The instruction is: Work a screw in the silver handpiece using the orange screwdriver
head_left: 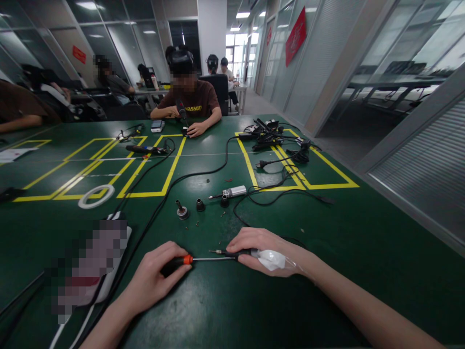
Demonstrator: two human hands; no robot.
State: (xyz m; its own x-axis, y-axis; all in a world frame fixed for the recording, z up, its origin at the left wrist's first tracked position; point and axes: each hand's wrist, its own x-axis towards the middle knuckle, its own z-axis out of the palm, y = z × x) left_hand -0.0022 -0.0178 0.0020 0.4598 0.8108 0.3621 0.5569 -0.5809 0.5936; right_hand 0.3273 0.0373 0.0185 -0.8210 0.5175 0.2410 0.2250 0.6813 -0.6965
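My left hand point(159, 269) is closed round the black and orange handle of a screwdriver point(188, 260). Its thin shaft points right and ends at the fingers of my right hand point(259, 249), where the tip is hidden. Those fingers are wrapped round a slim black rod-like part point(236, 253) with a narrow metal end pointing left. A white patch under clear film point(271, 260) covers the back of that hand. Beyond both hands stand a metal stem on a round base point(182, 212) and black cone-shaped parts point(200, 205). A silver cylinder with a pointed tip point(234, 192) lies beside them.
Small screws point(197, 223) lie scattered on the green table point(203, 310). A blurred-out phone-like object point(90, 266) and a tape roll point(96, 196) are at left. Black cables point(203, 173) cross the middle; tangled cords point(267, 133) lie back right. A person point(192, 102) works opposite.
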